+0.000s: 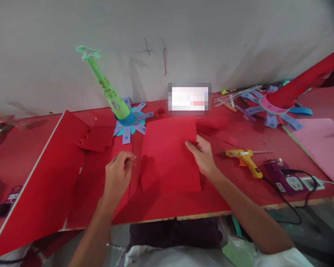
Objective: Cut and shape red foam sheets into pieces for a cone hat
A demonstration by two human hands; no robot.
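Note:
A red paper sheet [169, 155] lies in the middle of the red table [233, 193]. My right hand [202, 155] grips its right edge, thumb on top and fingers curled under. My left hand [118, 174] hovers by the sheet's left side, fingers curled in a loose pinch near a narrow red strip [136, 159]; whether it holds anything I cannot make out. A green paper cone [108, 89] with a star tip stands on a blue and purple paper flower base [130, 124] behind the sheet.
A large red board [41, 185] lies at the left. A yellow glue gun [246, 159] and a purple power strip [285, 180] with cables sit at the right. A red cone [303, 83] with paper petals, sticks [236, 97] and a pink sheet [323, 146] lie far right.

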